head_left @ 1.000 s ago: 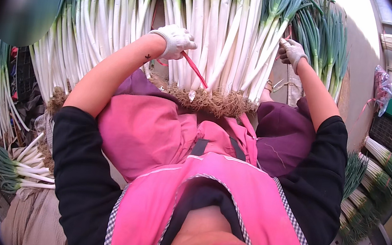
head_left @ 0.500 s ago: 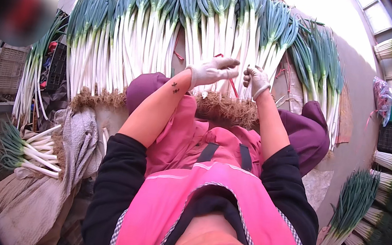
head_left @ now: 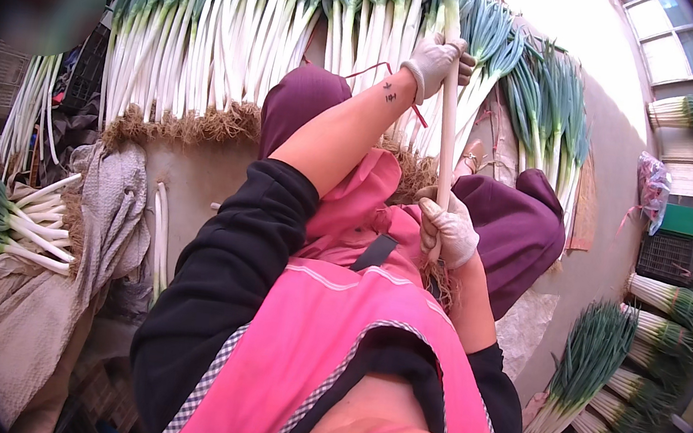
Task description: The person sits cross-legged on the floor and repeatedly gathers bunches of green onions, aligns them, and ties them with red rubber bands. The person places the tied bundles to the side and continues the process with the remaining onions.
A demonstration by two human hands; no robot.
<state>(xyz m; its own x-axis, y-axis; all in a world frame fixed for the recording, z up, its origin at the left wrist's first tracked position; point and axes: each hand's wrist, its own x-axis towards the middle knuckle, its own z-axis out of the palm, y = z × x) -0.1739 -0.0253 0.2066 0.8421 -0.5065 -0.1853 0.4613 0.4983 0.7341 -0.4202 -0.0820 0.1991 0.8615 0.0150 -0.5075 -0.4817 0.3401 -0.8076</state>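
Observation:
Both gloved hands are on one long green onion (head_left: 446,142), drawn upright over my lap. My left hand (head_left: 436,65) is closed round its upper stalk, just below the green leaves. Lower down, my right hand (head_left: 452,232) grips the white end above the hairy roots (head_left: 440,280). Behind the stalk stands a wide row of long green onions (head_left: 237,47), leaves away from me and brown roots (head_left: 194,122) toward me. A thin red tie (head_left: 417,114) shows beside my left wrist, by the onions between my knees.
Loose green onions (head_left: 34,221) lie at the left on a pale woven cloth (head_left: 37,343). At the right, a bunch (head_left: 587,367) leans near several tied bundles (head_left: 669,334). A dark crate (head_left: 679,257) and a plastic bag (head_left: 653,185) are farther off.
My hands have gone from empty over the onion row to holding one long green onion. The left moved up and right, the right came down toward my lap.

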